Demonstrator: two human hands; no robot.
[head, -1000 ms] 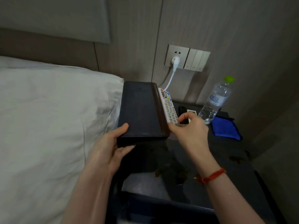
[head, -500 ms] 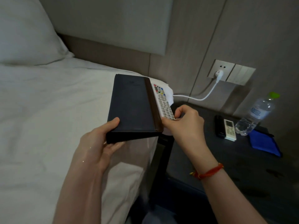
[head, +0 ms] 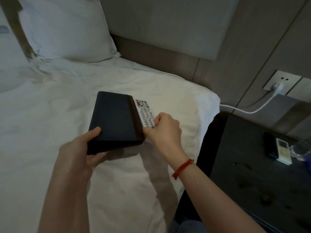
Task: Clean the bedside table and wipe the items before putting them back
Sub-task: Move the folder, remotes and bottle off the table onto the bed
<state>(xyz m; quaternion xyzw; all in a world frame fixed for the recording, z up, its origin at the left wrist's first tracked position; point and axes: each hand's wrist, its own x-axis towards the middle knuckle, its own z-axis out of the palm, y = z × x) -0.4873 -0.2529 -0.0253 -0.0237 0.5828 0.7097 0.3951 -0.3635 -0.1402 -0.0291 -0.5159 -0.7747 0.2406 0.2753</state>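
While I look down from my head camera, my left hand (head: 84, 148) grips the near left corner of a dark box (head: 114, 121), thumb on top and fingers curled underneath, holding it over the white bed (head: 67, 91). My right hand (head: 164, 130) pinches the near end of a white remote (head: 145, 113), which runs along the box's right edge, touching it, with its coloured buttons at the far end. A red bracelet (head: 182, 166) sits on my right wrist. Both things are over the bed, near its right corner and well apart from the dark surface (head: 249, 182) on the right, which shows wet patches. At the far right of that surface lie a black remote (head: 270, 145) and a smaller white remote (head: 284, 153) side by side, touching, with part of a clear bottle (head: 303, 150) just beside them at the frame edge. A pillow (head: 67, 29) leans against the headboard, and a white cable (head: 252, 110) runs from the wall socket (head: 282, 81) toward the bed corner.
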